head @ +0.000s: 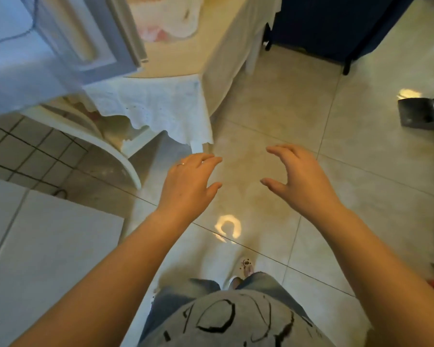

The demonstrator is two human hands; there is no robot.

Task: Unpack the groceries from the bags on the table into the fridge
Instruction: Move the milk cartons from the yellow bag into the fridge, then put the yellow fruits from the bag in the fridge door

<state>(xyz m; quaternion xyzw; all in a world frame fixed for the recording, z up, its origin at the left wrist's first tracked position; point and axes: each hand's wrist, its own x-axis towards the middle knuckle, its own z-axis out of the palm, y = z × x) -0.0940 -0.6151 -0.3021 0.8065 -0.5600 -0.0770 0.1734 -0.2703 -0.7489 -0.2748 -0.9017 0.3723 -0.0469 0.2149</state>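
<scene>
Both bare arms reach forward over the tiled floor (298,116), and neither grip holds anything: the left hand (189,182) hangs palm down with its fingers loosely extended and a ring on one finger, released, while the right hand (300,177) is spread with fingers slightly curved and thumb apart, also released. The two hands sit near each other with a gap of bare floor between them. Ahead and to the left stands the counter (176,61), covered by a pale yellow cloth with a white lace-edged cloth (158,106) draped over its near corner. On the counter at the top of the view lies a whitish plastic bag (166,18) with pinkish contents showing through; what is inside cannot be made out. At the upper left, a white fridge door (90,38) stands swung out in front of the counter, blurred, and its interior cannot be seen. A white chair (115,146) sits under the counter's near edge. A dark blue cloth-covered piece (336,23) stands at the upper right, and a grey object (421,112) rests on the floor at the right edge. A bright reflection (227,227) shines on the tiles below the hands, above the person's grey printed shirt (236,321) and jeans
</scene>
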